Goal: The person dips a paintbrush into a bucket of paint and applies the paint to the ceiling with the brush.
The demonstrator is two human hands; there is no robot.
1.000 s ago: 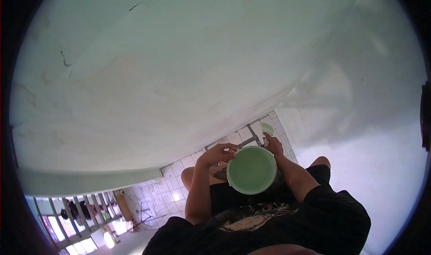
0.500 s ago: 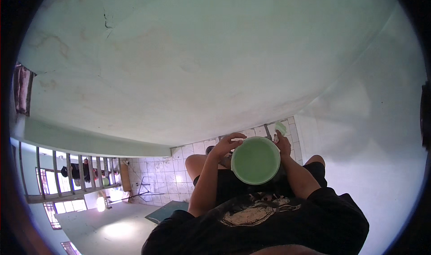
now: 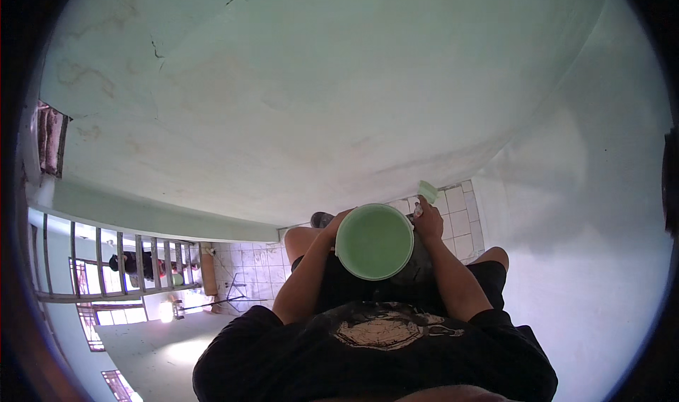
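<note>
A round bucket (image 3: 338, 255) stands upright in front of my body, its inside light green with what looks like paint (image 3: 375, 242). My left hand (image 3: 338, 223) is closed on the bucket's far left side, its fingertips mostly hidden by the bucket. Beside the right rim, my right hand (image 3: 428, 222) grips a paintbrush (image 3: 427, 191) whose wide end is pale green and points away from me, toward the foot of the wall. Much of the brush handle is hidden in my fingers.
A pale green, stained and cracked wall (image 3: 318, 105) rises ahead; a whiter wall (image 3: 566, 260) stands at the right. Tiled floor (image 3: 460, 222) lies beneath. At the left are a railing (image 3: 102, 268), a dark stand (image 3: 233, 296) on the floor, and a dark-clothed person (image 3: 138, 264) beyond the bars.
The bucket has shifted left and slightly away from me. My left hand has gone from the far rim to the left side. The brush, still in my right hand, has also moved left.
</note>
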